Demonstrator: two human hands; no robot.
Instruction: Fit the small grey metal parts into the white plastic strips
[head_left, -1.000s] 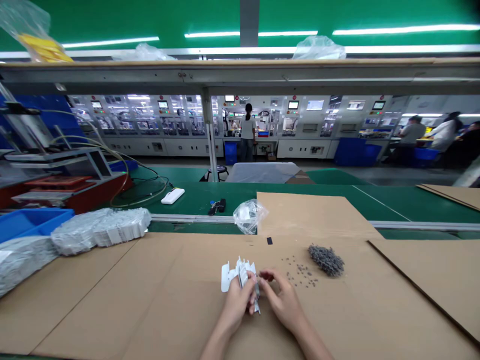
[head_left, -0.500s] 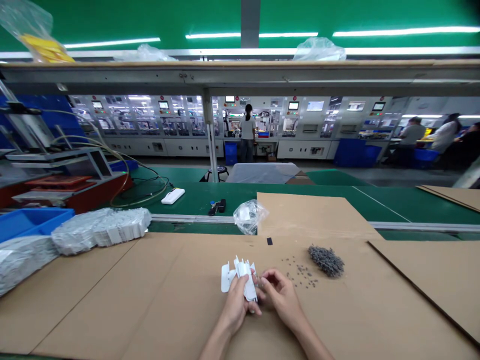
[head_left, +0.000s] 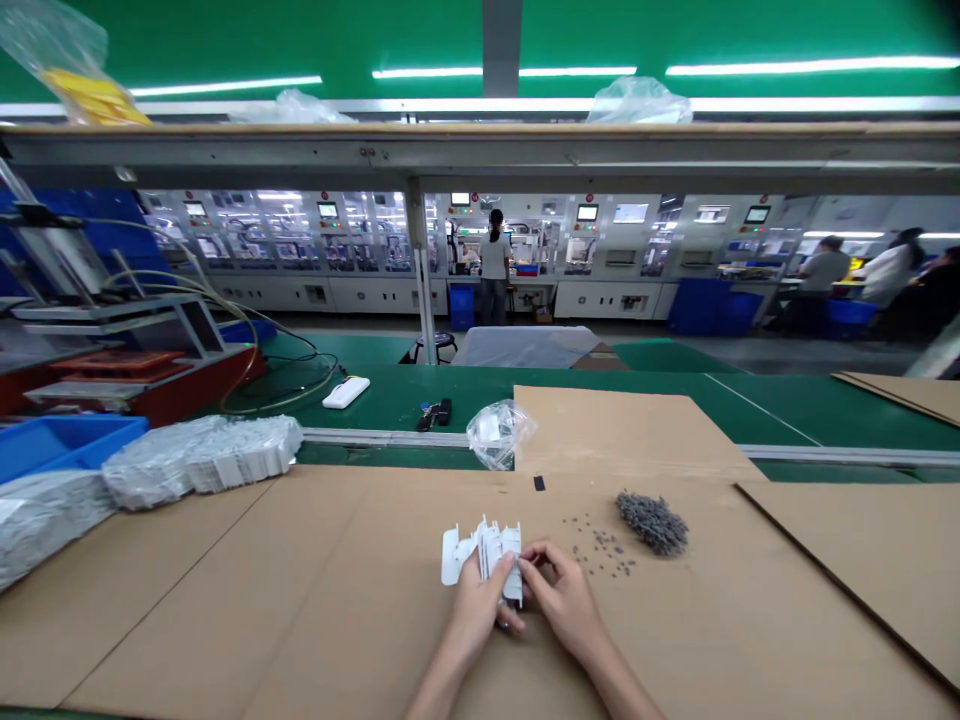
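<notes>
Several white plastic parts (head_left: 491, 545) are bunched together in my left hand (head_left: 474, 605), its thumb pressed across them. Another flat white part (head_left: 450, 556) juts out on the left of the bunch. My right hand (head_left: 562, 600) is closed in a pinch at the right edge of the parts; whatever its fingertips hold is too small or hidden to name. To the right lie scattered small grey pieces (head_left: 604, 545), and beyond them a heap of the same grey pieces (head_left: 652, 522) rests on the cardboard (head_left: 360, 600).
Bagged white parts (head_left: 202, 455) and a blue bin (head_left: 67, 445) stand at the left. A crumpled clear bag (head_left: 500, 432), a small black piece (head_left: 539, 483) and a white box-like device (head_left: 346, 392) lie further back. A press machine (head_left: 135, 350) occupies the left rear. People work in the background.
The white parts in my left hand have turned and fanned out slightly to the right. My right fingertips have come in against their edge.
</notes>
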